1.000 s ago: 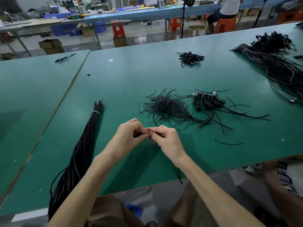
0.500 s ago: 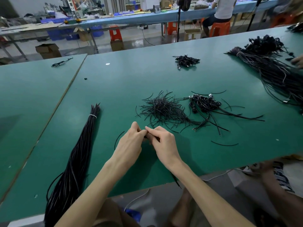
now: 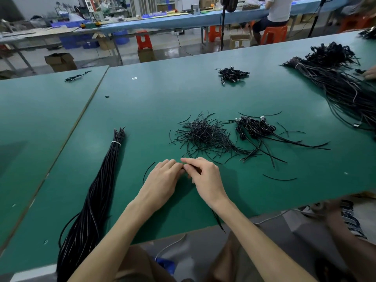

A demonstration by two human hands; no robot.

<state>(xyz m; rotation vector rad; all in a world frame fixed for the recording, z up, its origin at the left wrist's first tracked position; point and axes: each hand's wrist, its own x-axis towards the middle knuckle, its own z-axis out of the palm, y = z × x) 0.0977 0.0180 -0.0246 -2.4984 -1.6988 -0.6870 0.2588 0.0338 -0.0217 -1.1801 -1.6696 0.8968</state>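
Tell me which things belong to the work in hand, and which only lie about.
In use: left hand and right hand, pinching a black cable; probably the short-wire pile.
Lying about: tied long bundle, small far pile, big tangle at right.

- My left hand (image 3: pixel 160 180) lies back-up with a straight wrist. Its fingers (image 3: pixel 173 164) are curled forward and bunched at the tips.
- My right hand (image 3: pixel 205 178) is back-up too, turned slightly inward, with the knuckles raised.
- The fingertips of both hands meet and touch. Each thumb and forefinger closes in a pinch on a wire (image 3: pixel 218 220), which trails back under my right palm and wrist.
- My right forefinger (image 3: pixel 190 160) reaches just past the left fingertips, on their far side.
- Both forearms are bare and converge toward the fingertips in a V. My elbows are out of view.
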